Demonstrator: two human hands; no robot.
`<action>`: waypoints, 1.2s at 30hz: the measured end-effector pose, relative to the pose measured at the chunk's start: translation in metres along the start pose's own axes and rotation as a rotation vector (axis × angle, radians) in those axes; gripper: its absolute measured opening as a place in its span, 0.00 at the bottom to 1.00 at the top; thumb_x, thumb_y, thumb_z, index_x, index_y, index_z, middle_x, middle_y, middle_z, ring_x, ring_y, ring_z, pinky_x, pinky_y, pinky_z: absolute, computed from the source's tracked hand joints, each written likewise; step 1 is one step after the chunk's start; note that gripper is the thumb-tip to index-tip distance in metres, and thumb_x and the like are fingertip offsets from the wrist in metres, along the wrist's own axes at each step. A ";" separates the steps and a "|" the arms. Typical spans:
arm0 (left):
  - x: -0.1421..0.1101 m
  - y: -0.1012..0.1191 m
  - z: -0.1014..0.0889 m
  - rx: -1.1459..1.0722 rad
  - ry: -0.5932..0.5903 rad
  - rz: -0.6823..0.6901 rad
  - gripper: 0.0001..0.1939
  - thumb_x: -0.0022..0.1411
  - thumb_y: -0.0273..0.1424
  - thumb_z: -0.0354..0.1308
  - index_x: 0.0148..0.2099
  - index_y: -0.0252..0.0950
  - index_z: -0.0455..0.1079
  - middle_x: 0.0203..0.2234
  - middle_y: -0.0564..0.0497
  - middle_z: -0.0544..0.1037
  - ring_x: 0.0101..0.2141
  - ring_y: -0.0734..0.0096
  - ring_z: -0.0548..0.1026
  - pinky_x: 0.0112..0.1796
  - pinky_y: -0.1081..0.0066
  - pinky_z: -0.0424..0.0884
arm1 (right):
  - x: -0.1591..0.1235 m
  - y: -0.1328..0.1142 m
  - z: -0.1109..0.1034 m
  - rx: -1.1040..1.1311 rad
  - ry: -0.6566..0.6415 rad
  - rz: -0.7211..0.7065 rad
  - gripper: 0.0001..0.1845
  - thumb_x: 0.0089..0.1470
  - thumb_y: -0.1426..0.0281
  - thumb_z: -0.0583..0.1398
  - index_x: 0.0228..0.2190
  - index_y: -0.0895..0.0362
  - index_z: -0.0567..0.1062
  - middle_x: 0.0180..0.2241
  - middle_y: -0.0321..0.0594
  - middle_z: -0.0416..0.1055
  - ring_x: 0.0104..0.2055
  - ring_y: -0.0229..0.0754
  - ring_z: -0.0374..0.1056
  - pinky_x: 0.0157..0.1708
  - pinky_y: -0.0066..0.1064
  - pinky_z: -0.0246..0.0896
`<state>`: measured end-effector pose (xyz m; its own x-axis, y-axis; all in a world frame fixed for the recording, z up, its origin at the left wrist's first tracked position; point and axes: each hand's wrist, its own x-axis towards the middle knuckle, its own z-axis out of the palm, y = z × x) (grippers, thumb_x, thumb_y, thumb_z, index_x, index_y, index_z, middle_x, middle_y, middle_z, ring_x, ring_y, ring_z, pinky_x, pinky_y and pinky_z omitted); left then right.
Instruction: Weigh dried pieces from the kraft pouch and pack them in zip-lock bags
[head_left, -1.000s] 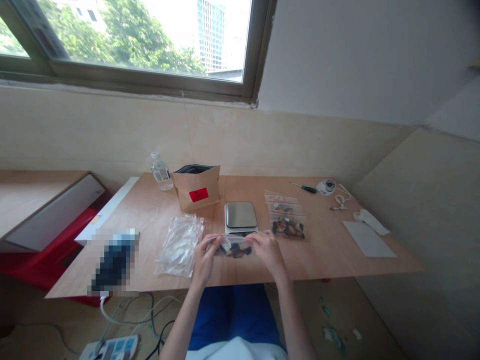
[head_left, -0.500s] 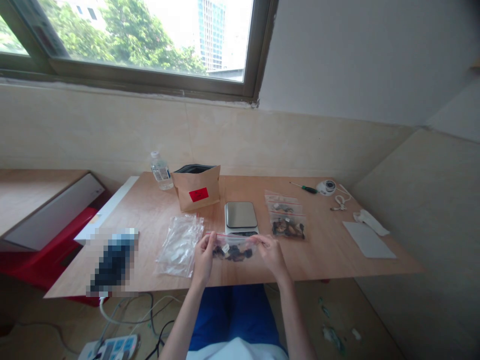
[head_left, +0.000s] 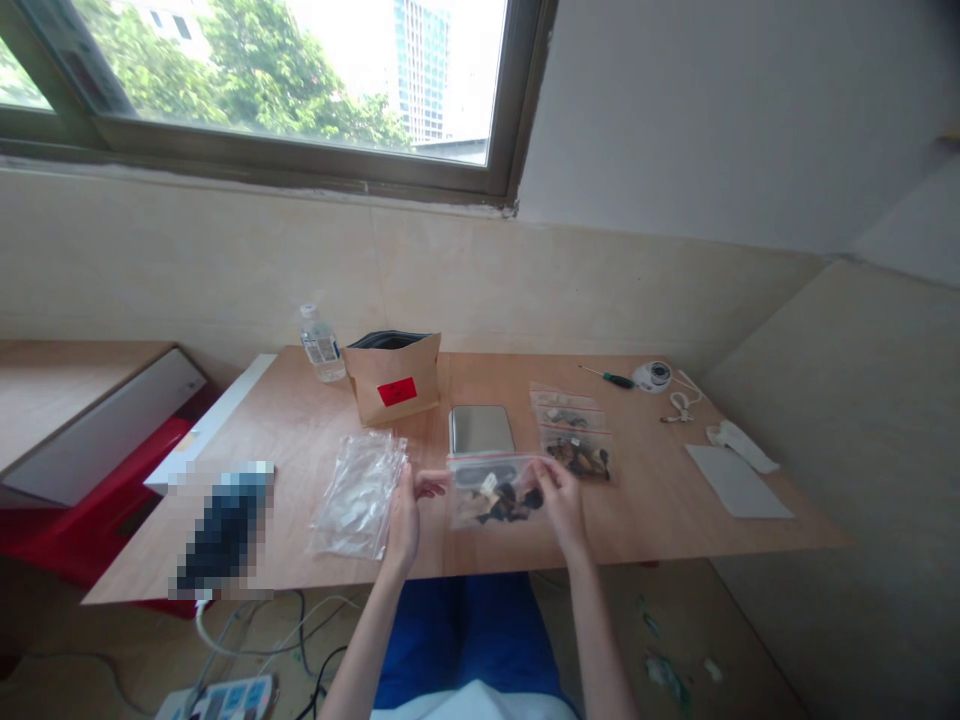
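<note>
A clear zip-lock bag (head_left: 499,495) with dark and brown dried pieces and a small white slip inside hangs in front of the kitchen scale (head_left: 481,430). My right hand (head_left: 561,500) pinches its top right corner. Off the bag's left edge, my left hand (head_left: 409,508) is open, its fingers stretched toward the bag. Beside it on the left lies a stack of flat, clear zip-lock bags (head_left: 356,500). To the right of the scale, several filled zip-lock bags (head_left: 576,455) lie overlapping on the table.
A brown paper pouch (head_left: 394,380) with a red label stands open at the back, next to a water bottle (head_left: 322,345). At the back right lie a screwdriver (head_left: 616,380) and a white dome camera (head_left: 652,376). White paper (head_left: 739,482) is at right; a blurred dark object (head_left: 225,530) at left.
My left hand has let go of the filled bag and opened. My right hand has moved slightly right with the bag, which now hangs from that hand alone.
</note>
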<state>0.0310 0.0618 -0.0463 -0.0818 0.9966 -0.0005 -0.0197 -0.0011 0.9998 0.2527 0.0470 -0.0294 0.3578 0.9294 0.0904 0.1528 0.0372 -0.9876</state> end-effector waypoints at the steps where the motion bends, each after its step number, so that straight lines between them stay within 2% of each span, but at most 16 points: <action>1: 0.001 0.001 -0.002 0.024 -0.025 0.018 0.34 0.64 0.48 0.33 0.33 0.34 0.76 0.28 0.45 0.79 0.29 0.66 0.74 0.35 0.67 0.69 | 0.007 0.002 -0.008 -0.008 0.101 -0.007 0.22 0.50 0.51 0.57 0.29 0.59 0.74 0.23 0.42 0.75 0.26 0.44 0.71 0.29 0.33 0.66; 4: 0.003 0.003 -0.006 0.073 -0.038 0.016 0.33 0.64 0.48 0.33 0.35 0.35 0.77 0.29 0.45 0.79 0.29 0.65 0.74 0.33 0.66 0.69 | 0.033 0.014 -0.029 0.005 0.373 -0.014 0.23 0.50 0.51 0.55 0.31 0.59 0.73 0.24 0.44 0.75 0.29 0.45 0.71 0.32 0.35 0.66; 6: 0.002 0.004 -0.006 0.070 -0.042 0.012 0.32 0.63 0.49 0.35 0.34 0.35 0.77 0.28 0.45 0.79 0.28 0.65 0.74 0.32 0.67 0.69 | 0.048 0.027 -0.036 0.040 0.468 0.006 0.24 0.50 0.51 0.53 0.34 0.60 0.71 0.29 0.47 0.75 0.32 0.47 0.72 0.33 0.36 0.66; 9: 0.000 0.005 -0.005 0.072 -0.071 0.018 0.31 0.63 0.49 0.37 0.32 0.35 0.76 0.26 0.45 0.79 0.27 0.65 0.74 0.32 0.67 0.68 | 0.057 0.051 -0.034 0.002 0.447 0.028 0.26 0.48 0.52 0.55 0.39 0.60 0.68 0.37 0.52 0.74 0.38 0.48 0.72 0.34 0.36 0.67; 13: -0.001 0.008 -0.007 0.118 -0.062 0.035 0.30 0.63 0.48 0.38 0.32 0.35 0.76 0.28 0.45 0.79 0.28 0.65 0.73 0.33 0.67 0.68 | 0.048 0.072 -0.019 -0.144 0.409 -0.053 0.28 0.45 0.57 0.59 0.45 0.60 0.64 0.41 0.53 0.71 0.41 0.47 0.70 0.38 0.37 0.66; 16: 0.007 0.013 -0.015 0.166 0.042 0.094 0.26 0.63 0.46 0.41 0.34 0.36 0.75 0.32 0.46 0.79 0.31 0.66 0.73 0.35 0.67 0.68 | 0.042 0.076 -0.012 -0.268 0.372 -0.105 0.24 0.47 0.59 0.58 0.44 0.59 0.65 0.38 0.50 0.72 0.38 0.47 0.71 0.37 0.37 0.65; 20: 0.035 0.033 -0.028 0.281 0.225 0.280 0.19 0.63 0.41 0.44 0.39 0.37 0.73 0.35 0.48 0.76 0.36 0.66 0.72 0.37 0.69 0.66 | 0.052 0.076 -0.005 -0.443 0.313 -0.136 0.14 0.50 0.61 0.52 0.34 0.58 0.68 0.35 0.51 0.74 0.37 0.49 0.71 0.38 0.39 0.64; 23: 0.065 0.058 -0.037 0.396 0.388 0.436 0.15 0.63 0.37 0.46 0.43 0.36 0.70 0.38 0.47 0.73 0.37 0.67 0.70 0.38 0.70 0.65 | 0.067 0.072 0.001 -0.470 0.318 -0.151 0.14 0.51 0.63 0.50 0.33 0.59 0.68 0.35 0.53 0.73 0.38 0.50 0.70 0.40 0.40 0.63; 26: 0.093 0.086 -0.043 0.566 0.535 0.583 0.13 0.63 0.33 0.47 0.45 0.36 0.69 0.41 0.46 0.72 0.44 0.65 0.68 0.47 0.65 0.62 | 0.074 0.062 0.008 -0.508 0.349 -0.172 0.17 0.51 0.64 0.51 0.39 0.63 0.67 0.40 0.58 0.71 0.44 0.52 0.67 0.44 0.43 0.60; 28: 0.111 0.102 -0.046 0.697 0.635 0.609 0.13 0.62 0.32 0.47 0.47 0.36 0.68 0.44 0.45 0.71 0.48 0.62 0.66 0.51 0.62 0.56 | 0.071 0.052 0.013 -0.596 0.404 -0.210 0.21 0.51 0.64 0.53 0.43 0.66 0.66 0.43 0.61 0.67 0.47 0.55 0.63 0.47 0.46 0.57; 30: 0.127 0.115 -0.048 0.802 0.705 0.580 0.16 0.62 0.34 0.49 0.51 0.38 0.66 0.50 0.44 0.68 0.52 0.59 0.63 0.53 0.60 0.54 | 0.063 0.039 0.019 -0.691 0.473 -0.279 0.24 0.52 0.63 0.54 0.46 0.68 0.64 0.45 0.63 0.65 0.50 0.57 0.60 0.48 0.49 0.54; 33: 0.147 0.129 -0.050 0.935 0.653 0.515 0.17 0.62 0.35 0.48 0.52 0.38 0.66 0.51 0.42 0.68 0.53 0.55 0.62 0.53 0.57 0.52 | 0.044 0.012 0.032 -0.679 0.488 -0.415 0.21 0.55 0.65 0.53 0.47 0.66 0.64 0.46 0.59 0.63 0.51 0.55 0.58 0.50 0.50 0.54; 34: 0.152 0.131 -0.051 0.977 0.598 0.471 0.16 0.63 0.34 0.46 0.50 0.36 0.67 0.49 0.41 0.71 0.51 0.55 0.64 0.53 0.56 0.52 | 0.037 0.001 0.037 -0.636 0.430 -0.465 0.19 0.56 0.66 0.52 0.46 0.64 0.65 0.45 0.57 0.64 0.51 0.52 0.59 0.50 0.49 0.55; 36: 0.153 0.134 -0.051 1.045 0.468 0.377 0.16 0.65 0.31 0.42 0.45 0.35 0.70 0.42 0.41 0.75 0.47 0.57 0.69 0.52 0.54 0.52 | 0.023 -0.026 0.049 -0.547 0.211 -0.546 0.15 0.58 0.68 0.50 0.46 0.60 0.66 0.44 0.51 0.64 0.50 0.48 0.61 0.50 0.45 0.58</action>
<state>-0.0353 0.2098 0.0869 -0.2665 0.8216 0.5040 0.8818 -0.0032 0.4715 0.2117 0.0859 -0.0084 0.2608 0.7405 0.6194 0.7670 0.2308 -0.5988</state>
